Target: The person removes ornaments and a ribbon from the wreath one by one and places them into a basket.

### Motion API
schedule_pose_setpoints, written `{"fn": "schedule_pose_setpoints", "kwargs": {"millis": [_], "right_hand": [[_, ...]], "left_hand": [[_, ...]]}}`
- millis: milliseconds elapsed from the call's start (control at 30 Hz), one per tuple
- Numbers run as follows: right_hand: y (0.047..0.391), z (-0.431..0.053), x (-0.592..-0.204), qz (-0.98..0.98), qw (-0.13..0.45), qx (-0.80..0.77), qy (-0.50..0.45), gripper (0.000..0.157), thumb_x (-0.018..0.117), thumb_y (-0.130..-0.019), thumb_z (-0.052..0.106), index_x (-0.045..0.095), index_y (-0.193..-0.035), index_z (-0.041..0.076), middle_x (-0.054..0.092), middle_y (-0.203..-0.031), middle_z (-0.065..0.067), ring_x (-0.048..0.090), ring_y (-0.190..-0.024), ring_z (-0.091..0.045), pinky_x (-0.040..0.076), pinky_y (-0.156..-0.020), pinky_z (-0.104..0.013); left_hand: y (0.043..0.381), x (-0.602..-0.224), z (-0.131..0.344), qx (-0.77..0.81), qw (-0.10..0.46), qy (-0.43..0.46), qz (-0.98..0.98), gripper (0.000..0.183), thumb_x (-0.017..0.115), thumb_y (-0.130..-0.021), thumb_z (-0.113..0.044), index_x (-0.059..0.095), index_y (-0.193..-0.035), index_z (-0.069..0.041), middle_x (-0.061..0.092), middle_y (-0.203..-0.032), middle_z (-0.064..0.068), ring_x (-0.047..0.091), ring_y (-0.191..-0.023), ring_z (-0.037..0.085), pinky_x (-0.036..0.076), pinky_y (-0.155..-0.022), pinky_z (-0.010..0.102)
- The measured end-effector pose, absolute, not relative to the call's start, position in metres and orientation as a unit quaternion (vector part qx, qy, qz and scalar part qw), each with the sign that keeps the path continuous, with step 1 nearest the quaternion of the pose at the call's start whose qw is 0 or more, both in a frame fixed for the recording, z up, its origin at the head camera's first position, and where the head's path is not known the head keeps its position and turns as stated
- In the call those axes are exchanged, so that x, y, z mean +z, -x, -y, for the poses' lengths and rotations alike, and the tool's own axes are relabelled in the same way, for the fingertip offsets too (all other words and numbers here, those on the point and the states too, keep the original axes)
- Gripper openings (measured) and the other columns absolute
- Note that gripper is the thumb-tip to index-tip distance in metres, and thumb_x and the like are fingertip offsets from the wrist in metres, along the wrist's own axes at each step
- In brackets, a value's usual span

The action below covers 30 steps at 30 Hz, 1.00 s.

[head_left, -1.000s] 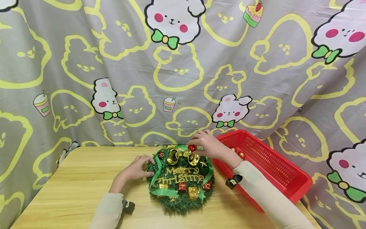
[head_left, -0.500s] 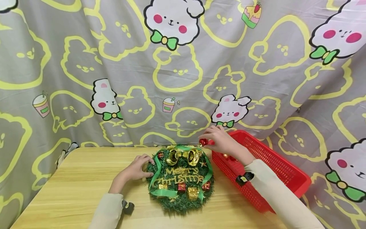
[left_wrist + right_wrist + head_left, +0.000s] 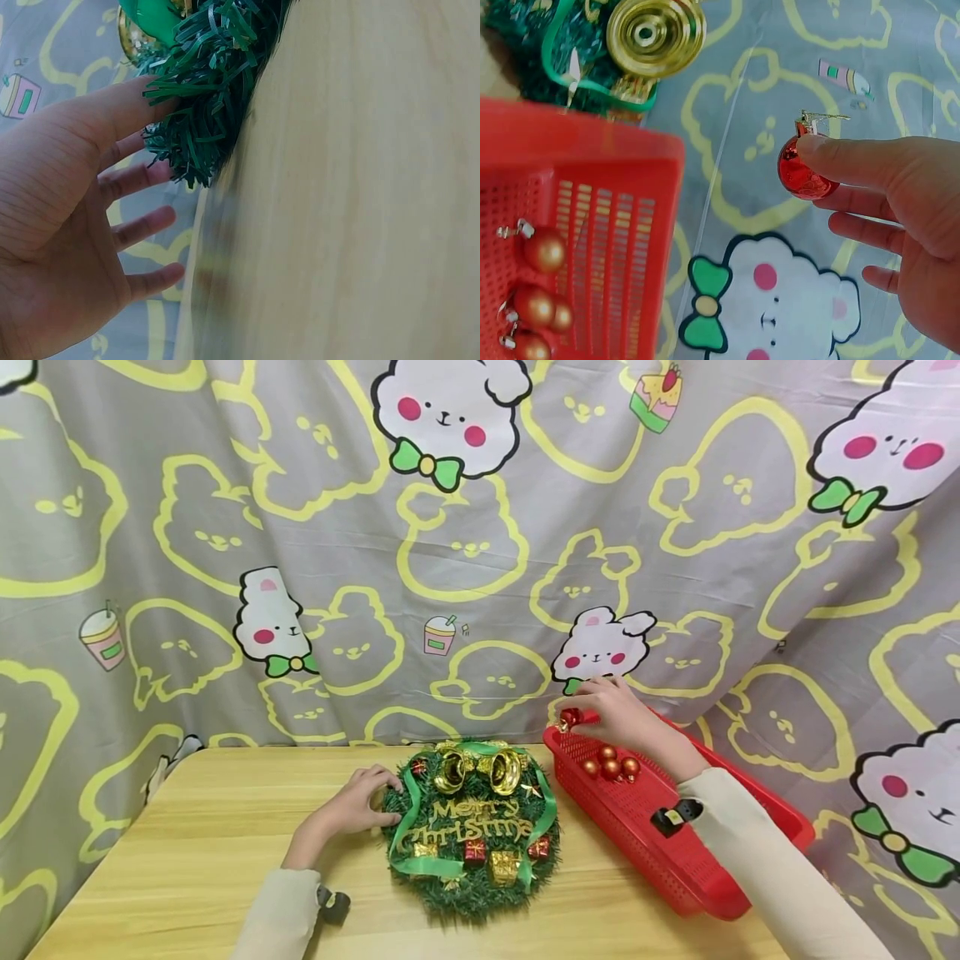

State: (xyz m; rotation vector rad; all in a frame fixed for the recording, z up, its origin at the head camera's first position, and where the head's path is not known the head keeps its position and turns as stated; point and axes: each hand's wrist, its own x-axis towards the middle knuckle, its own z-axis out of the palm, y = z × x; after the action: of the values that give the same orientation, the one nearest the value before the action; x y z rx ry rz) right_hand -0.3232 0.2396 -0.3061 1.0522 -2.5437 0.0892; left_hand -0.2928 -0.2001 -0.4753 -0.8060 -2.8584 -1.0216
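A green tinsel wreath (image 3: pixel 472 897) with gold bells, ribbon, small gift boxes and gold "Merry Christmas" lettering lies on the table. At its left edge my left hand (image 3: pixel 354 803) rests with spread, fairly straight fingers; in the left wrist view the thumb (image 3: pixel 124 112) reaches into the green tinsel (image 3: pixel 210 97). My right hand (image 3: pixel 618 718) is raised over the far left end of the red basket (image 3: pixel 630 843). Between thumb and fingertips it pinches a shiny red bauble (image 3: pixel 801 174) with a gold cap and loop.
Inside the basket lie several small orange-gold baubles (image 3: pixel 611 768). The basket stands close to the right of the wreath. A patterned curtain (image 3: pixel 465 568) hangs behind the wooden table (image 3: pixel 225 827). Both wrists carry small black cameras.
My right hand has moved right with the red bauble, from above the wreath's upper right to over the basket. The left hand stays at the wreath's edge.
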Motion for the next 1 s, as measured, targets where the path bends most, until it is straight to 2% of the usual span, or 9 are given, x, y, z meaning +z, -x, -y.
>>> {"fn": "schedule_pose_setpoints", "kwargs": {"millis": [133, 267, 400, 533, 633, 833, 1000], "right_hand": [[0.325, -0.25, -0.305, 0.916, 0.188, 0.02, -0.355, 0.037, 0.089, -0.078, 0.018, 0.078, -0.114, 0.02, 0.069, -0.101, -0.003, 0.057, -0.095, -0.025, 0.036, -0.081, -0.045], [0.329, -0.26, -0.307, 0.926, 0.178, 0.023, -0.332, 0.039, 0.088, -0.078, 0.015, 0.077, -0.115, 0.015, 0.071, -0.107, -0.007, 0.06, -0.1, -0.029, 0.036, -0.085, -0.049], [0.333, -0.269, -0.31, 0.934, 0.169, 0.024, -0.313, 0.04, 0.088, -0.078, 0.014, 0.077, -0.117, 0.012, 0.071, -0.105, -0.008, 0.06, -0.101, -0.03, 0.036, -0.089, -0.054], [0.338, -0.278, -0.314, 0.943, 0.158, 0.023, -0.291, 0.038, 0.087, -0.08, 0.015, 0.077, -0.116, 0.013, 0.07, -0.101, -0.008, 0.057, -0.097, -0.029, 0.036, -0.083, -0.05], [0.341, -0.285, -0.32, 0.95, 0.146, 0.024, -0.273, 0.038, 0.087, -0.08, 0.014, 0.077, -0.117, 0.015, 0.069, -0.105, -0.011, 0.057, -0.101, -0.032, 0.035, -0.08, -0.048], [0.346, -0.297, -0.331, 0.958, 0.129, 0.032, -0.254, 0.039, 0.085, -0.082, 0.014, 0.075, -0.119, 0.01, 0.069, -0.122, -0.018, 0.059, -0.119, -0.041, 0.037, -0.092, -0.062], [0.35, -0.304, -0.342, 0.964, 0.115, 0.042, -0.236, 0.037, 0.084, -0.083, 0.014, 0.075, -0.118, 0.009, 0.067, -0.127, -0.021, 0.055, -0.125, -0.045, 0.033, -0.101, -0.07]], "left_hand": [[0.293, -0.477, 0.2, -0.326, 0.003, 0.258, 0.91, 0.036, 0.083, -0.086, -0.028, 0.063, -0.113, -0.017, 0.057, -0.123, 0.004, 0.044, -0.125, 0.039, 0.04, -0.104, 0.066], [0.293, -0.477, 0.2, -0.325, 0.005, 0.258, 0.91, 0.036, 0.083, -0.086, -0.028, 0.063, -0.113, -0.017, 0.057, -0.123, 0.004, 0.045, -0.124, 0.038, 0.041, -0.103, 0.065], [0.293, -0.477, 0.2, -0.325, 0.005, 0.257, 0.91, 0.036, 0.083, -0.086, -0.027, 0.063, -0.113, -0.017, 0.057, -0.124, 0.004, 0.045, -0.124, 0.038, 0.04, -0.103, 0.066], [0.293, -0.477, 0.2, -0.328, 0.002, 0.256, 0.909, 0.036, 0.083, -0.085, -0.027, 0.063, -0.113, -0.017, 0.057, -0.124, 0.004, 0.045, -0.124, 0.038, 0.04, -0.104, 0.066], [0.293, -0.477, 0.2, -0.329, -0.001, 0.252, 0.91, 0.035, 0.083, -0.086, -0.027, 0.063, -0.113, -0.018, 0.057, -0.124, 0.004, 0.044, -0.125, 0.038, 0.039, -0.105, 0.066], [0.292, -0.477, 0.2, -0.328, -0.003, 0.249, 0.911, 0.036, 0.083, -0.085, -0.028, 0.063, -0.113, -0.018, 0.057, -0.124, 0.003, 0.044, -0.126, 0.038, 0.038, -0.106, 0.068], [0.292, -0.476, 0.2, -0.33, -0.005, 0.249, 0.911, 0.036, 0.083, -0.085, -0.028, 0.063, -0.113, -0.018, 0.057, -0.124, 0.004, 0.044, -0.126, 0.038, 0.039, -0.105, 0.067]]}}
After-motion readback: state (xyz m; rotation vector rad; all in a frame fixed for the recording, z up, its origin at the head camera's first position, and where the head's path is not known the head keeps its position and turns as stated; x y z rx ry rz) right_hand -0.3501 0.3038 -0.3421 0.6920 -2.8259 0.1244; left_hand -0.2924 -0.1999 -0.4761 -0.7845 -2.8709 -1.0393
